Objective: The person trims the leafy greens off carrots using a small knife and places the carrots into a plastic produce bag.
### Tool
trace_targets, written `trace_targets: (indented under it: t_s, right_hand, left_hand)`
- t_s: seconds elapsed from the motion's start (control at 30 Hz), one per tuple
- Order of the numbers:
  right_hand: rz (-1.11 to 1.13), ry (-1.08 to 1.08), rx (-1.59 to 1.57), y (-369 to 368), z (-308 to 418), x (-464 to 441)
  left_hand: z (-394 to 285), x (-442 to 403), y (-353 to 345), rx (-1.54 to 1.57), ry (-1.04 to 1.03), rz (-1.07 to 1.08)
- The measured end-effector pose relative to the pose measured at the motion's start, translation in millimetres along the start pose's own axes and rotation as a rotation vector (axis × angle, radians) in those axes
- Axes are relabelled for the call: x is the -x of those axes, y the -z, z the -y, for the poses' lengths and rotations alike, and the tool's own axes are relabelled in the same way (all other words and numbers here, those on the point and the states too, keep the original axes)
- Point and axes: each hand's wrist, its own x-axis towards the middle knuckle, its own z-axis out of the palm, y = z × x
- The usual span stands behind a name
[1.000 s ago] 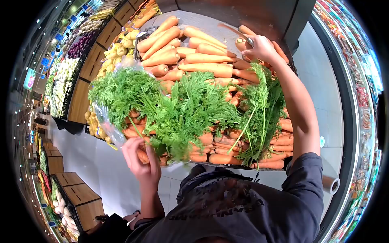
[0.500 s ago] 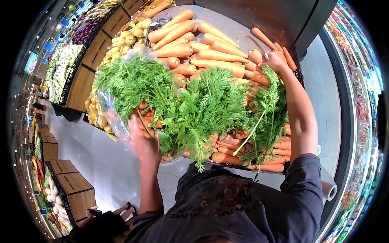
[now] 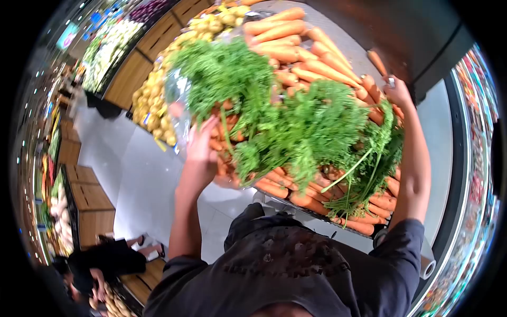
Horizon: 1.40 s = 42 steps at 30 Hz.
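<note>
My left hand (image 3: 200, 145) is at the front left of the carrot display, its fingers stretched out against a clear plastic bag (image 3: 181, 92) and the carrots by it. Bushy green carrot tops (image 3: 224, 79) spread just beyond that hand. A second mass of leaves (image 3: 311, 121) covers the middle of the heap. My right hand (image 3: 398, 92), wearing a ring, reaches to the back right corner, among loose orange carrots (image 3: 372, 89). Its fingers are blurred and partly hidden, so I cannot make out a grip. Cut green stems (image 3: 364, 169) lie near my right forearm.
Bagged yellow potatoes (image 3: 153, 105) line the left side of the display. A dark panel (image 3: 406, 31) stands behind the carrots. At right is a refrigerated shelf (image 3: 475, 132) with packaged goods. A person in black (image 3: 111, 264) is at lower left, near wooden crates (image 3: 87, 190).
The view has swung, so the display sits farther right in it. Both hands stay near the same parts of the heap. More of the person at lower left shows.
</note>
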Motion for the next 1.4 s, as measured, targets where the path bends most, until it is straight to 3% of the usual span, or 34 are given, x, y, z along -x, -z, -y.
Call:
trace_targets:
  t_s: [0.03,0.1,0.13,0.27,0.37,0.6,0.73,0.9,1.1,1.17,1.2,1.23,1.3,1.33,1.4]
  right_hand:
    - [0.108,-0.214,-0.125,32.5,51.8,14.0]
    - [-0.124,0.131,-0.241,52.1,62.8,24.0]
    - [-0.167,0.161,-0.343,68.6,95.7,44.2]
    - [-0.223,0.068,-0.408,118.1,233.5,164.4]
    - [-0.195,-0.044,-0.424,119.7,283.4,234.7]
    - [-0.234,-0.227,-0.638,52.1,311.3,336.1]
    - [-0.408,-0.465,-0.992,-3.4,301.9,401.1]
    - [-0.868,-0.825,-0.515,-144.2,258.2,547.9]
    - [-0.762,-1.232,-0.508,-281.8,217.5,694.9]
    - [-0.621,-1.628,-1.179,-295.2,219.5,716.5]
    - [-0.471,-1.658,-1.287,-302.6,219.2,724.6]
    - [-0.482,-1.665,-1.293,-313.0,221.0,730.4]
    - [-0.155,-1.704,-1.144,-333.8,218.9,730.5]
    - [-0.087,-1.53,-0.994,-357.0,213.5,741.7]
    - [-0.18,-1.455,-0.745,-385.3,215.6,735.5]
  left_hand:
    - [8.2,0.2,1.1,-0.145,-0.093,-0.002]
    - [22.1,-3.7,4.8,-0.204,-0.087,0.022]
    - [28.3,-7.0,4.6,-0.252,-0.113,0.068]
    - [29.2,-19.6,20.5,-0.466,-0.101,0.086]
    - [37.5,-32.5,38.3,-0.372,-0.183,0.2]
    - [58.3,-33.3,38.8,-0.244,-0.364,0.149]
    - [65.6,-32.7,32.2,-0.274,-0.442,0.108]
    - [88.5,-37.4,26.3,-0.257,-0.576,0.102]
    - [81.5,-40.0,30.7,-0.204,-0.628,0.153]
    - [80.9,-40.1,29.9,-0.185,-0.66,0.159]
    - [83.7,-41.3,28.4,-0.182,-0.648,0.163]
    - [84.9,-41.8,28.3,-0.182,-0.634,0.165]
    - [82.4,-41.0,28.5,-0.174,-0.654,0.157]
    - [82.5,-40.7,29.1,-0.17,-0.64,0.171]
    - [86.5,-41.9,27.4,-0.147,-0.659,0.157]
